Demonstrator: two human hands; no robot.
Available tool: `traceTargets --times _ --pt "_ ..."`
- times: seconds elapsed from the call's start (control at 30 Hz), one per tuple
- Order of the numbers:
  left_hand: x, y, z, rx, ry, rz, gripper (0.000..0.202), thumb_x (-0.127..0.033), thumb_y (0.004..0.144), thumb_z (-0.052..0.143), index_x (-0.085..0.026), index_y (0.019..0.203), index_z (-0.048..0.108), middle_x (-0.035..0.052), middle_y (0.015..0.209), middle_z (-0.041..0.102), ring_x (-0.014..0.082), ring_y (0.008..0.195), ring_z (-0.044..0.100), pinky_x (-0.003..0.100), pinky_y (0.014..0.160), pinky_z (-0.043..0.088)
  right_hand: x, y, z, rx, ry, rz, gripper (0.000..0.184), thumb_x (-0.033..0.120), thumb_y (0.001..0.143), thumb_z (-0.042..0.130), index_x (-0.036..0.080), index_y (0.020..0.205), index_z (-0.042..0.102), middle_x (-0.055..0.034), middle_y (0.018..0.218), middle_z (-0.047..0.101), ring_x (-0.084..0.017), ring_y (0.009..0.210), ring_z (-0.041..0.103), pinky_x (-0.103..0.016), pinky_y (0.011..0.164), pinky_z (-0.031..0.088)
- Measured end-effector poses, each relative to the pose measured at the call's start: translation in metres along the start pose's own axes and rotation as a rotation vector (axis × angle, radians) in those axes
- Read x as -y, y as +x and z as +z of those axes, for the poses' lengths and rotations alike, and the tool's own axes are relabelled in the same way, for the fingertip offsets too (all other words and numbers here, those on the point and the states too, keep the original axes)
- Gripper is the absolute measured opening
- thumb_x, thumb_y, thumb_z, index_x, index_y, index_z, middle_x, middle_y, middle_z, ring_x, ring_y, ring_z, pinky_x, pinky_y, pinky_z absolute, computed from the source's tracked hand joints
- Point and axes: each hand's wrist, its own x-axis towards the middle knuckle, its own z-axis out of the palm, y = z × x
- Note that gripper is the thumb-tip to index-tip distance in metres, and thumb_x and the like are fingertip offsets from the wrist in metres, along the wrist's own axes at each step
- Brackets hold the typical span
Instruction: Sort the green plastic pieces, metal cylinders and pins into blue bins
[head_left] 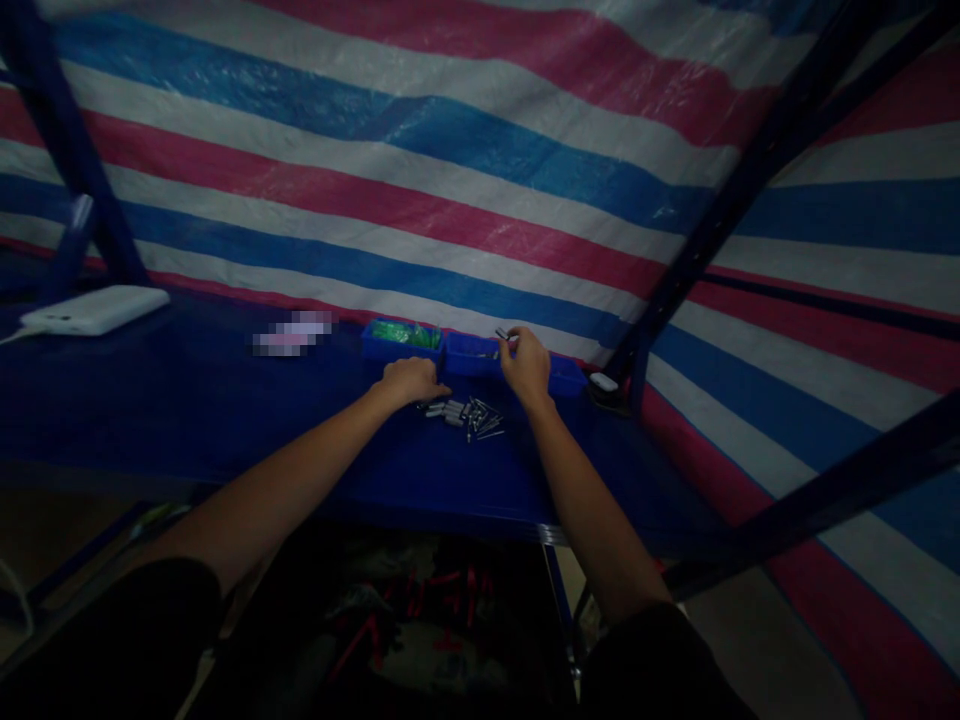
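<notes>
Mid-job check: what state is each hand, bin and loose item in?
Left hand: lowered beside the metal parts, grip unclear
Right hand: pinching a small metal piece
Metal parts: loose, piled
Left bin: open, holding green packets
Middle bin: open, contents unclear
Right bin: partly hidden, contents unclear
White device: lying flat, cable attached
</notes>
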Motion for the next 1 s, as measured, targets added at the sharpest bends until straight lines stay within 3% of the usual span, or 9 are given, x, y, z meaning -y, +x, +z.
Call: traceTargets --times 0.13,0.23,0.3,0.4,0.5,0.63,0.8,1.0 --pt "-0.002 0.001 0.005 0.003 0.048 0.019 0.030 -0.045 0.073 0.054 -0.019 0.082 0.067 0.0123 0.096 0.066 0.0281 0.089 0.060 0.036 0.073 0.044 -0.023 0.000 0.003 0.034 -0.107 0.072 0.020 0.032 0.079 0.051 0.016 0.090 0.056 -0.0120 0.091 0.060 -0.024 0.087 0.053 -0.035 0.075 0.038" --pt "-0.001 0.006 0.010 -0.049 0.082 0.166 0.028 -0.038 0.079 0.049 -0.018 0.081 0.067 0.0119 0.091 0.067 0.0251 0.088 0.060 0.033 0.074 0.044 -0.027 -0.004 -0.005 0.105 0.008 0.080 0.021 0.034 0.081 0.047 0.017 0.088 0.058 -0.0065 0.076 0.059 -0.020 0.074 0.054 -0.032 0.069 0.040" --pt "-0.003 0.009 0.012 -0.105 0.049 0.300 0.029 -0.036 0.083 0.045 -0.016 0.082 0.067 0.0112 0.089 0.067 0.0223 0.087 0.060 0.030 0.077 0.042 -0.023 -0.006 -0.010 0.196 0.122 0.046 0.023 0.035 0.080 0.048 0.017 0.090 0.058 -0.0018 0.065 0.057 -0.018 0.064 0.053 -0.030 0.063 0.040" --pt "-0.008 0.012 0.011 -0.170 -0.079 0.419 0.030 -0.032 0.086 0.041 -0.014 0.086 0.065 0.0100 0.089 0.066 0.0195 0.085 0.060 0.028 0.079 0.040 -0.012 -0.010 -0.009 0.347 0.289 -0.094 0.027 0.031 0.076 0.053 0.017 0.098 0.056 0.0008 0.066 0.056 -0.015 0.061 0.052 -0.027 0.061 0.041" --pt "-0.014 0.011 0.007 -0.190 -0.186 0.427 0.029 -0.026 0.088 0.037 -0.012 0.089 0.062 0.0099 0.091 0.065 0.0185 0.087 0.058 0.027 0.079 0.040 -0.002 -0.013 -0.001 0.393 0.387 -0.195 0.026 0.025 0.073 0.055 0.017 0.098 0.055 -0.0001 0.072 0.057 -0.014 0.066 0.053 -0.026 0.064 0.041" --pt "-0.016 0.007 0.003 -0.181 -0.263 0.386 0.033 -0.025 0.090 0.029 -0.013 0.086 0.060 0.0088 0.087 0.064 0.0169 0.083 0.058 0.026 0.074 0.041 0.006 -0.015 0.005 0.348 0.388 -0.188 0.011 0.023 0.076 0.049 0.018 0.083 0.055 -0.0013 0.074 0.056 -0.014 0.068 0.052 -0.026 0.064 0.041" --pt "-0.016 0.005 0.001 -0.157 -0.400 0.371 0.034 -0.027 0.090 0.028 -0.014 0.084 0.059 0.0067 0.084 0.065 0.0155 0.080 0.058 0.026 0.072 0.042 0.009 -0.017 0.001 0.336 0.446 -0.224 0.026 0.025 0.075 0.053 0.018 0.100 0.052 -0.0008 0.077 0.056 -0.014 0.068 0.052 -0.026 0.063 0.042" --pt "-0.015 0.005 -0.001 -0.174 -0.519 0.376 0.037 -0.031 0.090 0.030 -0.013 0.079 0.061 0.0055 0.077 0.065 0.0157 0.074 0.059 0.027 0.070 0.043 0.013 -0.017 0.000 0.321 0.362 -0.249 0.015 0.030 0.081 0.049 0.018 0.086 0.057 -0.0022 0.076 0.056 -0.015 0.070 0.051 -0.026 0.063 0.039"
